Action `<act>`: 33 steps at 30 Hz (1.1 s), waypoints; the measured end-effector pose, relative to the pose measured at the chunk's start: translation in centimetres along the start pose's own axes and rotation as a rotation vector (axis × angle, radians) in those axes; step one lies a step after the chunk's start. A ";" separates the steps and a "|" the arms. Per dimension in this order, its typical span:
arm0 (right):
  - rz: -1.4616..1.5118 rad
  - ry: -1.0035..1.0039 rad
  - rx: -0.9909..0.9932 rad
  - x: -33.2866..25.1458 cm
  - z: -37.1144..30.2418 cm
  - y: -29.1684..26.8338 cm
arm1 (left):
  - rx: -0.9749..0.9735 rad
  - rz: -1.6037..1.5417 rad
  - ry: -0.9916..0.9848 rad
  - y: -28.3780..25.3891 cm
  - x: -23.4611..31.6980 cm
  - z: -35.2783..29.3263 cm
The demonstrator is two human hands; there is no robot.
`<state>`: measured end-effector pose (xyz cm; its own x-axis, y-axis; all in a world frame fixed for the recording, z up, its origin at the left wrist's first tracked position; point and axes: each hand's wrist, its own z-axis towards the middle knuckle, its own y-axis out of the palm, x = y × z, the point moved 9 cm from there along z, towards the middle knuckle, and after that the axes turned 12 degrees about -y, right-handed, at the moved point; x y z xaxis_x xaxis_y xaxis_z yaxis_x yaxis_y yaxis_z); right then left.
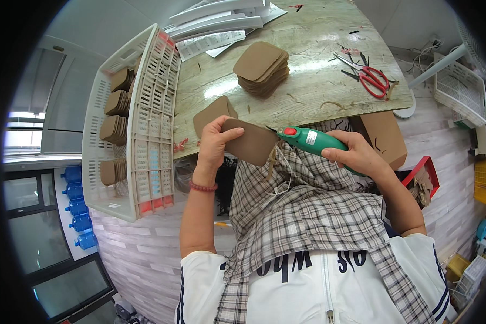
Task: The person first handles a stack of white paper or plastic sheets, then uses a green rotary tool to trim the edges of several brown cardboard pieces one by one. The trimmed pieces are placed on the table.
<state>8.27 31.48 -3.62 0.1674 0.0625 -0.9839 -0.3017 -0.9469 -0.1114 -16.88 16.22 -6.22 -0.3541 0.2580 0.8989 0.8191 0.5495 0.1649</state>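
Brown, smooth and round-cornered, a flat pad [252, 143] is held on the wearer's side of the stack [262, 67] of like pads; its edge is pinched by the left hand [220, 141], thumb laid on top. Its long axis is slanted slightly, left to right and down toward the wearer. A green, rounded plastic tool [314, 141] with a red button is gripped by the right hand [348, 153], right of the stack and nearer the wearer; its narrow dark tip is pointed leftward, at the pad's far right corner. Another pad [211, 112] is laid flat, left of the stack and nearer the wearer. Red-handled metal scissors [371, 80] are seen right of the stack, a slotted white plastic crate [156, 124] left of it.
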 end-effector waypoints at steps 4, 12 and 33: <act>-0.007 -0.006 -0.004 0.3 0.0 0.0 | 0.006 0.020 -0.010 0.5 -0.2 0.0; 0.022 0.001 -0.008 0.4 0.6 1.1 | -0.058 0.003 -0.067 1.9 -1.7 0.1; 0.103 -0.061 0.316 2.7 0.0 -2.4 | 0.902 1.185 0.635 1.2 8.3 8.8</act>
<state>9.44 33.91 -6.05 0.0678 -0.0005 -0.9977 -0.5914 -0.8054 -0.0398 -22.83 26.01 -2.14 0.6722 0.6276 0.3928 -0.1167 0.6137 -0.7809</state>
